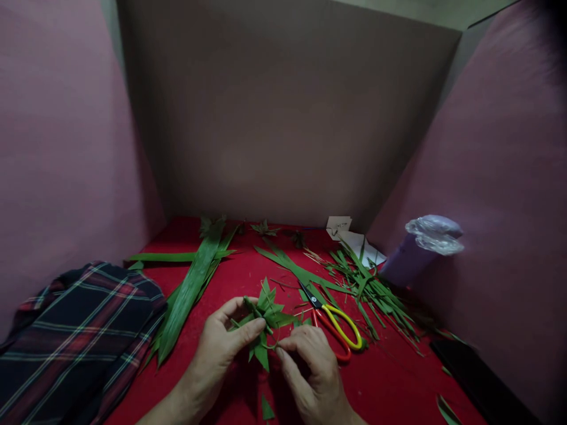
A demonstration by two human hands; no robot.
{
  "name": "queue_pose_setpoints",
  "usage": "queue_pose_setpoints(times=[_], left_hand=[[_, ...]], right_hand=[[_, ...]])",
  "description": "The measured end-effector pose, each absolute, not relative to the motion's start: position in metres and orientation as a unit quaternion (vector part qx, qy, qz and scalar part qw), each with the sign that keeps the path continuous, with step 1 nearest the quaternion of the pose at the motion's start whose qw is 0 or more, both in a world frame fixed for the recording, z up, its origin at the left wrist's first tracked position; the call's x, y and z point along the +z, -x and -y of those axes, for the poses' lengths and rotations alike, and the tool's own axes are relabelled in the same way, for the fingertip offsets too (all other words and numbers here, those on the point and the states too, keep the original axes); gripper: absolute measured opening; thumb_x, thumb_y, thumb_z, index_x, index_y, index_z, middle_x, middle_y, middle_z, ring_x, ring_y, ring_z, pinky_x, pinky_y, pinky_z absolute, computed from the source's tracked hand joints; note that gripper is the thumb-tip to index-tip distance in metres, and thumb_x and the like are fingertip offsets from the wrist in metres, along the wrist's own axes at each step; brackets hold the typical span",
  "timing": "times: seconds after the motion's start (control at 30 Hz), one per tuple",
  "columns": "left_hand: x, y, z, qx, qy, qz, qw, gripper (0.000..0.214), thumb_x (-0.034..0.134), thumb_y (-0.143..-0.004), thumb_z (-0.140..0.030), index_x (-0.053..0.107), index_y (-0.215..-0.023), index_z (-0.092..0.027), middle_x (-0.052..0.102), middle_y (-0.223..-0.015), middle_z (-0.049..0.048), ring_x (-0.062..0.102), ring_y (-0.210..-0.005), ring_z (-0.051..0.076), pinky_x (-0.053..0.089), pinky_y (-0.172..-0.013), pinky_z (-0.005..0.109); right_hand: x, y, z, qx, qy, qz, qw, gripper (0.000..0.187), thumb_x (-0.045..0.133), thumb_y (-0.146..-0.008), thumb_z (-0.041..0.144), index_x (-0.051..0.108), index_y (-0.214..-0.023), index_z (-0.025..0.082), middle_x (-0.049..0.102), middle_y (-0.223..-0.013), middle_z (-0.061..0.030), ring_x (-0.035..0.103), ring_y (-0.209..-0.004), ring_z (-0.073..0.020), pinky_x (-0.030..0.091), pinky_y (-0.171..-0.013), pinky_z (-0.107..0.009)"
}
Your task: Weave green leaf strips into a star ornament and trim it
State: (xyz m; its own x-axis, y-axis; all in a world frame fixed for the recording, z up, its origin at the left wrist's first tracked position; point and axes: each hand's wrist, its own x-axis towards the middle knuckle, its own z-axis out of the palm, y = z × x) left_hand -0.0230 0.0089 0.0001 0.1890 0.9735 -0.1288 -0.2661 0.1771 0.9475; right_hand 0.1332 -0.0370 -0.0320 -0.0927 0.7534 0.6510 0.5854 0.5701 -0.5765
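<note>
My left hand [219,342] pinches a star-shaped flower folded from green leaf [268,304], thumb at its centre and fingers behind it. Pointed leaf tips spread out from the middle, up, down and to the right. At the flower's lower right, my right hand [312,366] is closed, thumb against forefinger, on the end of a thin green strip [271,346] that curves out from the flower. Just beyond the right hand lie scissors [315,300] with black blades and one yellow and one red handle. A small leaf scrap [267,407] rests below the flower.
Long broad leaves [190,295] lie at left beside a dark plaid cloth [88,342]. Cut strips [376,289] are heaped at right, near white paper [361,245] and a purple plastic-topped roll [416,248]. A flat black object [481,378] lies at the right edge. Walls enclose the red table [367,389].
</note>
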Motion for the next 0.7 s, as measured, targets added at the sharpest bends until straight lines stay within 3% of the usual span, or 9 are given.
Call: queue_pose_setpoints(times=[0.33,0.7], left_hand=[[0.003,0.024,-0.008,0.476,-0.444,-0.452,0.610,0.035,0.078,-0.055,-0.026,0.062,-0.084,-0.015,0.064,-0.074,0.0007,0.056,-0.067,0.012,0.045,-0.061,0.020],[-0.007,0.025,-0.007,0.485,-0.455,-0.420,0.618,0.031,0.075,-0.059,-0.023,0.065,-0.088,-0.016,0.069,-0.081,0.0037,0.062,-0.074,0.015,0.048,-0.068,0.023]], right_hand=[[-0.042,-0.137,0.033,0.068,0.426,0.759,0.487,0.011,0.055,-0.079,0.008,0.056,-0.079,0.019,0.059,-0.065,-0.0005,0.052,-0.065,-0.0160,0.038,-0.062,-0.030],[-0.047,-0.141,0.029,0.032,0.423,0.784,0.453,0.012,0.055,-0.078,0.008,0.053,-0.074,0.019,0.057,-0.059,0.0022,0.051,-0.059,-0.0141,0.037,-0.058,-0.027]])
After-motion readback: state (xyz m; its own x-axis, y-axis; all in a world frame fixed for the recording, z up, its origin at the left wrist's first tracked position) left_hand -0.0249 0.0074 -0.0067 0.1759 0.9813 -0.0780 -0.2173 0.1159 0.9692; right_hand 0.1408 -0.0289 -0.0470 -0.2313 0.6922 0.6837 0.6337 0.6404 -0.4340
